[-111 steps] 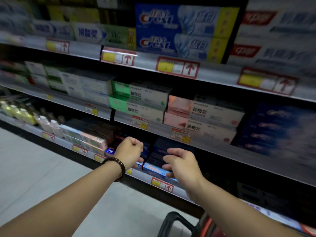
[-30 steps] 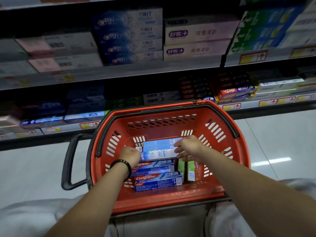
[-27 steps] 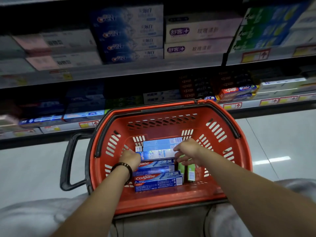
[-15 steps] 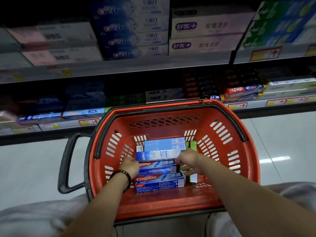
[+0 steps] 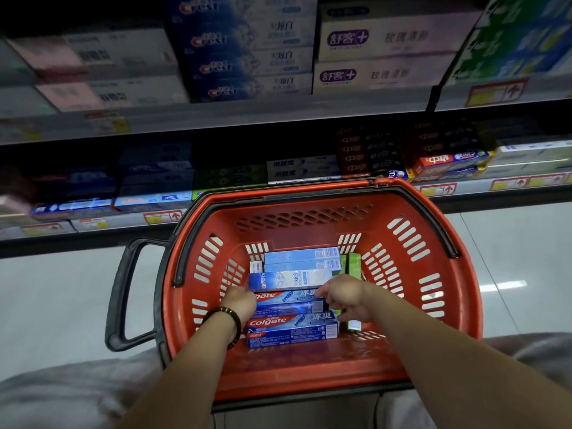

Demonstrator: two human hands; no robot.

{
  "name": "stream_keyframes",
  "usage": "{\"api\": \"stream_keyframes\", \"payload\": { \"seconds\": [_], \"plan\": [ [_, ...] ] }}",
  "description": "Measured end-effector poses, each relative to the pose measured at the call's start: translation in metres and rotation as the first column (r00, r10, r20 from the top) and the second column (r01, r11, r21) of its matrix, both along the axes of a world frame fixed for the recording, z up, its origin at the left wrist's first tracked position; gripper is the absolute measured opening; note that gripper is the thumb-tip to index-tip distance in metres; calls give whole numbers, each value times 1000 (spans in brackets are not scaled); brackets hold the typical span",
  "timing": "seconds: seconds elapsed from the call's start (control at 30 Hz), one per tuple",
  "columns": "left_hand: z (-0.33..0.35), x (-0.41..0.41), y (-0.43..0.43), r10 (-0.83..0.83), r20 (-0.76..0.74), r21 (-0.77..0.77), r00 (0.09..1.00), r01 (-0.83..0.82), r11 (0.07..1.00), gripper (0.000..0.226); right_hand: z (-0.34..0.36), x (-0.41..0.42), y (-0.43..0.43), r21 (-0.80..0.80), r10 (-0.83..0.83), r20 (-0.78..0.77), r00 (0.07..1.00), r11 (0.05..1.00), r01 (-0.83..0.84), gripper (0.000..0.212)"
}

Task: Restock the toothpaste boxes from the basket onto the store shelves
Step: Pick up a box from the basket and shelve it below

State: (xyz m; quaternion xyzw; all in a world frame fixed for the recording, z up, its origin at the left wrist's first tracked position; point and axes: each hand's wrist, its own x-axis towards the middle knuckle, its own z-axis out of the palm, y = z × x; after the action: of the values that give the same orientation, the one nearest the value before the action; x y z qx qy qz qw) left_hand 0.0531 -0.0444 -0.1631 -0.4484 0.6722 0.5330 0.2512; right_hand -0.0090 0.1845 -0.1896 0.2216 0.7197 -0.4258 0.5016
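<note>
Left grip [image 5: 240, 302] on Colgate box [image 5: 286, 300]; fingertips hidden

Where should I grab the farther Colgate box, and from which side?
Take its two short ends, left and right, from above. The farther Colgate box lies flat and crosswise, packed between the Crest box and the nearer Colgate box, so its long sides are blocked.

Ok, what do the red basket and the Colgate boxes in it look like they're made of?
Red basket: moulded plastic, slightly glossy, going by its slotted walls and soft sheen. Colgate boxes: printed card, probably gloss-coated, given crisp folded edges and light glare.
</note>
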Motion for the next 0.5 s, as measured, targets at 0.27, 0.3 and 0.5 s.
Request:
{"api": "stream_keyframes", "payload": {
  "seconds": [0.27,0.3,0.5],
  "plan": [
    [-1,-1,-1,17,8,9,1000,-17,1000,15,-4,5,-1,-48,-40,14,999,998,40,36],
    [-1,-1,-2,18,19,12,1000,-18,1000,14,-5,5,-2,-51,-49,14,999,997,50,34],
    [0,0,-3,15,27,-4,1000,-15,1000,15,-10,4,1,-29,-88,-2,996,996,88,26]
  ]
}}
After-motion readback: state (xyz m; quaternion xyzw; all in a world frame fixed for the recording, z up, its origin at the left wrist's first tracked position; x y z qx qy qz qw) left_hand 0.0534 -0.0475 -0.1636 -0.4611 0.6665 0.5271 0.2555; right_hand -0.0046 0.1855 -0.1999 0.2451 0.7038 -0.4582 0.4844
